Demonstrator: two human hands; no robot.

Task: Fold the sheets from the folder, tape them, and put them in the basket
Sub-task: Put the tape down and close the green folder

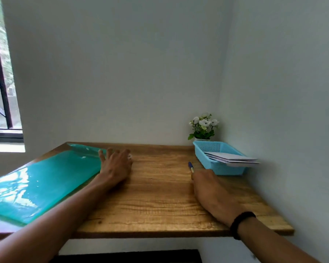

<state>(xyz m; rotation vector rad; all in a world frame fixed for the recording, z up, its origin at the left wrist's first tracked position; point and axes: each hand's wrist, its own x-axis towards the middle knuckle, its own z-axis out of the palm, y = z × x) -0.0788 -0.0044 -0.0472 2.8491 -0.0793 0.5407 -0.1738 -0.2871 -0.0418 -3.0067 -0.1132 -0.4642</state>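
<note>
Teal plastic marks the folder (36,183), lying flat at the left of the wooden worktop (159,196). At centre frame the left hand (115,165) rests with fingers spread, its little-finger side touching the folder's right edge; something small and white shows just past its fingertips. Right of centre, the right hand (211,188) holds a blue pen (191,166). Folded sheets (233,158) lie in the blue basket (219,168) at the right, before a potted white-flowered plant (203,127).
</note>
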